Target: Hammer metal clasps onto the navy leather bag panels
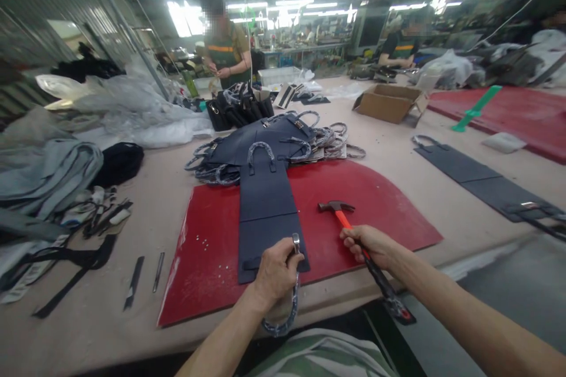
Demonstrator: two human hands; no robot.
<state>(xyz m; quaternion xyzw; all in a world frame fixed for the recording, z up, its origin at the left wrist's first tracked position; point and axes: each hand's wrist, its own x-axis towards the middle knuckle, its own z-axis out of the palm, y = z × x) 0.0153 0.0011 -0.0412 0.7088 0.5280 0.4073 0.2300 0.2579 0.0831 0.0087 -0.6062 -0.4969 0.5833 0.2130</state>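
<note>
My left hand is closed on a plastic-wrapped bag handle, over the near end of a dark navy bag panel. A small metal piece shows at the tip of my thumb and fingers. The panel lies flat on a red board, with another wrapped handle at its far end. In my right hand is a claw hammer with an orange and black handle, gripped partway along and held over the board's right part. Several small pale bits lie on the board.
Stacked navy bag panels lie behind the board. At right are another panel, a cardboard box and a green tool. A dark strip and metal rod lie left. A co-worker stands across the table.
</note>
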